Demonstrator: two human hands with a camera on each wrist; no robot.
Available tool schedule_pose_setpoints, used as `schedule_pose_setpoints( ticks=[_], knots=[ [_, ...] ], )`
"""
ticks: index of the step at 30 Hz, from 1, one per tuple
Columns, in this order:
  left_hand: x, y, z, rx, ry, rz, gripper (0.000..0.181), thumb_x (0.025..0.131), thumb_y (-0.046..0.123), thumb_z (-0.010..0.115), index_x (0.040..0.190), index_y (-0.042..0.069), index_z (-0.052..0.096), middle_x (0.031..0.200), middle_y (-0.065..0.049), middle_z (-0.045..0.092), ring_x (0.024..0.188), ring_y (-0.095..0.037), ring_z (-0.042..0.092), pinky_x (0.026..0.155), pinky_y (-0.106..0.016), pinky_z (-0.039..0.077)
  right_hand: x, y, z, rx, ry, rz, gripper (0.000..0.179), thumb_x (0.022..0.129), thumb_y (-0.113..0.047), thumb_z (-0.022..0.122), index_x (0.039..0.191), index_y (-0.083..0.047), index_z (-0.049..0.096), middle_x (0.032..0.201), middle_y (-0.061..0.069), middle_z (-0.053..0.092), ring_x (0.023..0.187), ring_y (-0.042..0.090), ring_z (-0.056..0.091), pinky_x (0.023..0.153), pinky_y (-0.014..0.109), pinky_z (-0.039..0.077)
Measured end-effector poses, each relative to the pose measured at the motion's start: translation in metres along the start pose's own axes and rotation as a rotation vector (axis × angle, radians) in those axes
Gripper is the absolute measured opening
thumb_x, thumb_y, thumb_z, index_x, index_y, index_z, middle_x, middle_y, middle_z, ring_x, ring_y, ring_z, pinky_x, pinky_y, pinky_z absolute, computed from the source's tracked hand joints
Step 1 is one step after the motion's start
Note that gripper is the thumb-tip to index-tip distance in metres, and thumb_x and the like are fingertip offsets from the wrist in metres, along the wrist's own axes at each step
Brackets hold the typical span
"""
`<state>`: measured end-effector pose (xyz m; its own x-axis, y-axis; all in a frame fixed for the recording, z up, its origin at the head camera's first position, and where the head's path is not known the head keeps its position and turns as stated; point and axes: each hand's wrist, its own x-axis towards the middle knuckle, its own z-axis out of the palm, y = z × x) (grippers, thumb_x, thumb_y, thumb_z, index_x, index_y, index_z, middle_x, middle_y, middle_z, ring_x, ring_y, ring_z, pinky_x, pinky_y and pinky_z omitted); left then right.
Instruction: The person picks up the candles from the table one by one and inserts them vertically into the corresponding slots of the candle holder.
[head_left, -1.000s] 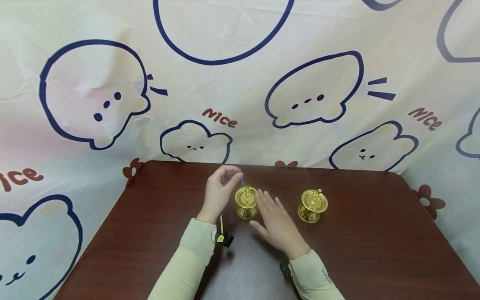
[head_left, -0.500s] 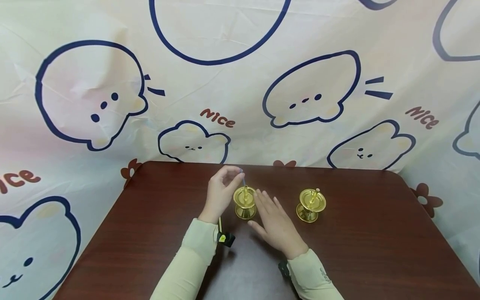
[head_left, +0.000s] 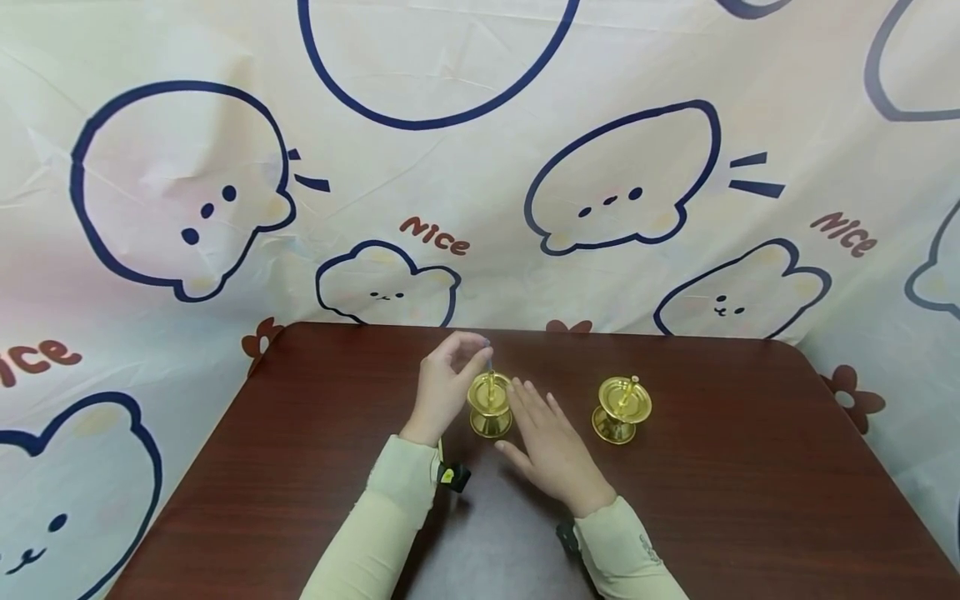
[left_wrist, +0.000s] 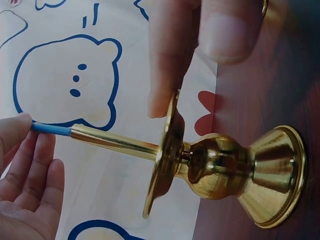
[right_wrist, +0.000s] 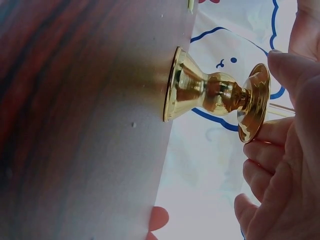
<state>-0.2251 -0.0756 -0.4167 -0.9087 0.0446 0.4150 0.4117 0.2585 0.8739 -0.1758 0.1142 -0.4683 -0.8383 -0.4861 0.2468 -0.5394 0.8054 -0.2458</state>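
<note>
A gold candle holder [head_left: 491, 423] stands upright on the table, with a round dish and a narrow tube at its centre. My left hand [head_left: 442, 385] is above its left side, pinching a thin blue stick [left_wrist: 52, 129] between thumb and fingertips. The stick's lower end meets the mouth of the gold tube [left_wrist: 112, 141], in line with it. On the right, my right hand [head_left: 553, 450] has its fingers straight, their tips at the dish rim [right_wrist: 255, 107]. In the left wrist view, a right fingertip [left_wrist: 160, 106] lies against the dish.
A second gold candle holder [head_left: 615, 429] stands to the right of my right hand on the dark brown table [head_left: 750, 467]. Behind the table's far edge hangs a pale cloth [head_left: 495, 192] printed with blue cartoon outlines. Each wrist carries a small dark camera.
My left hand has shifted slightly right, and the blue stick has gone from leaning to nearly upright over the tube. The right hand stays at the dish.
</note>
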Motion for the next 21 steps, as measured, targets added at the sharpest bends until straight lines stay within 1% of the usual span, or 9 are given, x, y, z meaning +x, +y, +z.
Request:
schedule_pose_setpoints(
  ticks=[5,11,15,21],
  knots=[
    [-0.0022,-0.0003,0.0015,0.020,-0.008,0.000,0.021,0.097,0.020,0.071,0.114,0.007,0.070,0.108,-0.002,0.072,0.099,-0.017,0.070,0.091,-0.043,0.057,0.0002,0.0008,-0.0004,0.017,0.000,0.001,0.078,0.100,-0.046,0.061,0.158,-0.003,0.031,0.164,0.013,0.031,0.152,0.029,0.026,0.121,0.051,0.022],
    [-0.0034,-0.0040,0.0041,0.034,-0.020,0.000,0.020,0.098,0.021,0.070,0.114,0.010,0.070,0.110,-0.001,0.072,0.101,-0.016,0.069,0.091,-0.041,0.057,0.0001,0.0018,-0.0003,0.022,0.002,0.001,0.077,0.100,-0.046,0.060,0.158,-0.004,0.031,0.164,0.013,0.030,0.152,0.028,0.025,0.122,0.050,0.022],
    [-0.0033,-0.0044,0.0049,0.052,-0.017,0.007,0.020,0.098,0.020,0.070,0.114,0.008,0.070,0.110,-0.001,0.072,0.101,-0.017,0.069,0.090,-0.040,0.057,0.0003,0.0023,-0.0011,0.026,0.003,0.001,0.077,0.100,-0.045,0.060,0.158,-0.003,0.031,0.164,0.013,0.030,0.152,0.028,0.025,0.122,0.050,0.021],
    [-0.0059,-0.0054,0.0032,0.073,-0.018,0.005,0.017,0.098,0.020,0.070,0.113,0.011,0.070,0.110,0.000,0.072,0.104,-0.017,0.068,0.093,-0.041,0.056,0.0007,0.0012,0.0006,0.032,-0.005,0.002,0.078,0.100,-0.046,0.061,0.158,-0.004,0.030,0.164,0.013,0.030,0.152,0.028,0.025,0.122,0.051,0.022]
  ],
)
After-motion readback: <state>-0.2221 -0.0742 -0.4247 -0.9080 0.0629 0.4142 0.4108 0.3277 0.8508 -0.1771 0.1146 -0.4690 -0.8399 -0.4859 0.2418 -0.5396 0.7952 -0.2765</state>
